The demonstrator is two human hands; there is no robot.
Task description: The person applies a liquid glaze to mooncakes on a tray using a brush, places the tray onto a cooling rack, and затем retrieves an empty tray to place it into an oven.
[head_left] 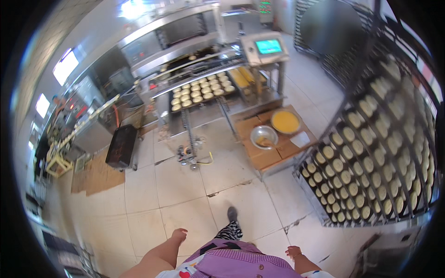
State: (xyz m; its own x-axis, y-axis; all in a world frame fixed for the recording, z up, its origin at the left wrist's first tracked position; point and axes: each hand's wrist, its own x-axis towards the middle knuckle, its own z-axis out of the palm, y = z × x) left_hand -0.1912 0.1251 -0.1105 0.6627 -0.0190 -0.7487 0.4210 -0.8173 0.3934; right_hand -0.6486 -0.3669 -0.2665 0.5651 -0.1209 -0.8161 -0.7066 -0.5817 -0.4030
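Atop the low brown wooden table (pixel 273 161) stand a wide metal basin (pixel 299 129) of yellow liquid (pixel 284 121) and a round silver bowl (pixel 254 132) holding a blurred tan thing. Beyond the table to the left, a black rectangular tray (pixel 204 102) bears rows of pale round dough pieces (pixel 197 92) on a steel machine (pixel 204 120). Right of it, a dark metal rack (pixel 344 104) carries many pale discs (pixel 337 165). Beige floor tiles (pixel 185 199) surround it. Nearer than the table, the left (pixel 179 235) and right (pixel 293 252) hands hang well apart, seemingly bare.
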